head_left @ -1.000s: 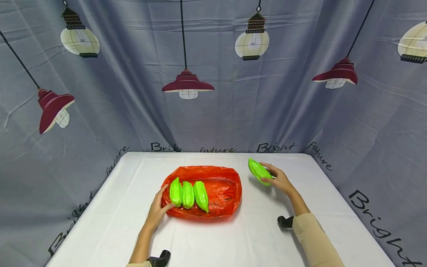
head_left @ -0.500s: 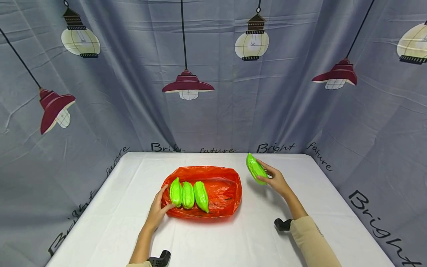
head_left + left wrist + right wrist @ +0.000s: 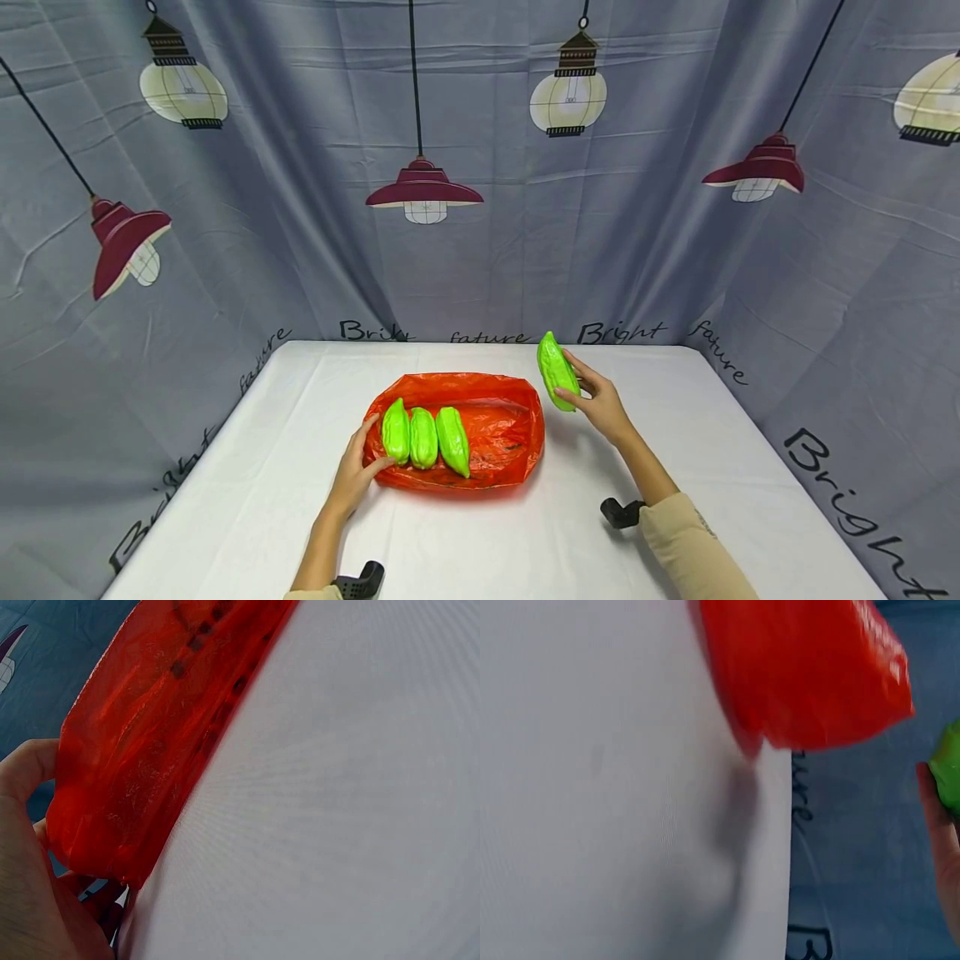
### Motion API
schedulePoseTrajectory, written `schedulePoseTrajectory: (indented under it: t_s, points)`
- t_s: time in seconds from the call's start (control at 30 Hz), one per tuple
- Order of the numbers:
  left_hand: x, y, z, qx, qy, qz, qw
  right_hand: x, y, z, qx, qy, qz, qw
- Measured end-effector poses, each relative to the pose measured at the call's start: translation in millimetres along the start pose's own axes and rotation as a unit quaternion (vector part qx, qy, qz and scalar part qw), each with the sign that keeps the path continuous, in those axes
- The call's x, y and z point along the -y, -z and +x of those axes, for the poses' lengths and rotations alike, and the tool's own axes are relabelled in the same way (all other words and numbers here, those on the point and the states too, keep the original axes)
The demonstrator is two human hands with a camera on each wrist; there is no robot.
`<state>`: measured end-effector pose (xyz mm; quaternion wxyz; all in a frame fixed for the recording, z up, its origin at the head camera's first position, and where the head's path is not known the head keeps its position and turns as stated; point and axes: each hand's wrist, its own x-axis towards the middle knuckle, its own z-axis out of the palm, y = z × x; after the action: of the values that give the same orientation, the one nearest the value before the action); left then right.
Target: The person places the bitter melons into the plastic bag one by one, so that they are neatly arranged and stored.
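In the head view my right hand (image 3: 606, 412) pinches a bright green, ridged, pointed fruit (image 3: 557, 373) between thumb and fingers. The fruit hangs in the air off the right rim of a red plastic bag (image 3: 501, 442). Wide open at the top, the bag lies on the white table and holds three similar green fruits (image 3: 423, 438) side by side in its left half. At the bag's left end my left hand (image 3: 351, 477) grips the rim, thumb at the front. The left wrist view shows the bag's wall (image 3: 127, 765) against that hand. A sliver of the held fruit (image 3: 951, 769) shows in the right wrist view.
A white cloth covers the table (image 3: 480, 542). Behind it and along both sides hangs a grey-blue curtain (image 3: 495, 275) printed with lamps and lettering. Black wrist mounts (image 3: 622, 513) sit on both forearms.
My right hand has moved left toward the bag and slightly up with the green fruit, which has turned more upright. The left hand, the bag and the fruits in it have stayed put.
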<state>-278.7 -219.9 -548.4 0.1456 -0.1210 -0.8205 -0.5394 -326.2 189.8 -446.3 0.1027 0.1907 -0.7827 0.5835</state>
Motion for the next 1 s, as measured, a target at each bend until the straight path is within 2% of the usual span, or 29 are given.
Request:
schedulePoseTrajectory:
  t_s: [0.4, 0.7, 0.8, 1.0]
  points:
    - [-0.3, 0.4, -0.2, 0.000, -0.003, 0.004, 1.0000, 37.4, -44.9, -4.7, 0.007, 0.004, 0.017, 0.9998]
    - [-1.1, 0.0, -0.7, 0.001, 0.003, 0.002, 1.0000, 52.0, -77.0, -13.8, -0.005, 0.001, 0.022, 0.9997]
    - [-1.5, 0.1, -0.7, 0.003, 0.003, 0.000, 1.0000, 51.1, -85.8, -17.4, -0.007, -0.008, 0.023, 0.9997]
    - [-2.0, 0.7, -0.9, 0.001, 0.000, -0.003, 1.0000, 24.2, -103.3, -20.5, -0.010, -0.024, 0.001, 0.9997]
